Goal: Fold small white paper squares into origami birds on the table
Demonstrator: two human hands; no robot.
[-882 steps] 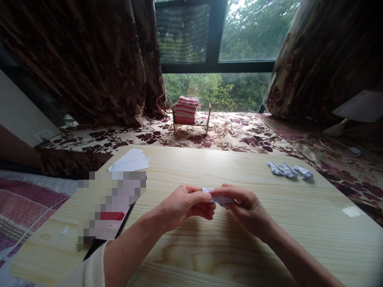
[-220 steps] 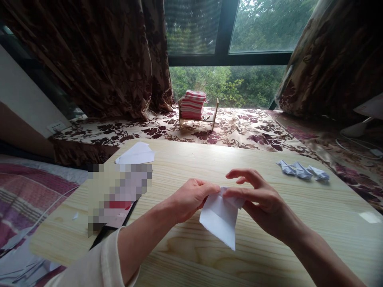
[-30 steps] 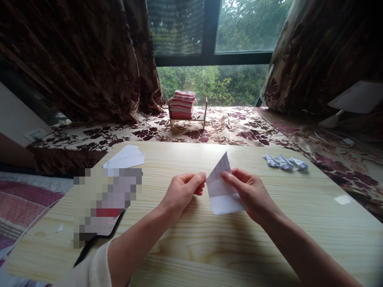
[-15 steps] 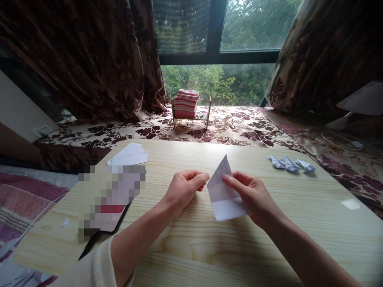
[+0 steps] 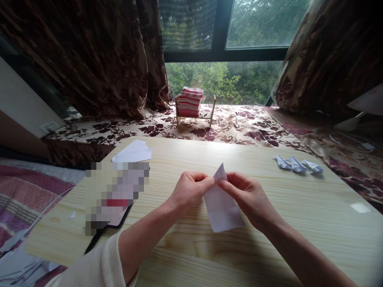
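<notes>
Both hands pinched paper (image 5: 222, 207) near its top: L hand (image 5: 191, 190), R hand (image 5: 247, 196), above table (image 5: 299, 223) center, w/ folded bits (image 5: 297, 165) by far right edge.

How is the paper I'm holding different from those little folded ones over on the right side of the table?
The held sheet is pinched near its pointed top by the left hand and right hand; the small folded pieces lie untouched on the table. The held sheet is one larger, mostly flat shape; the small folded pieces are three compact, many-creased forms in a row. Both are pale paper.
</notes>
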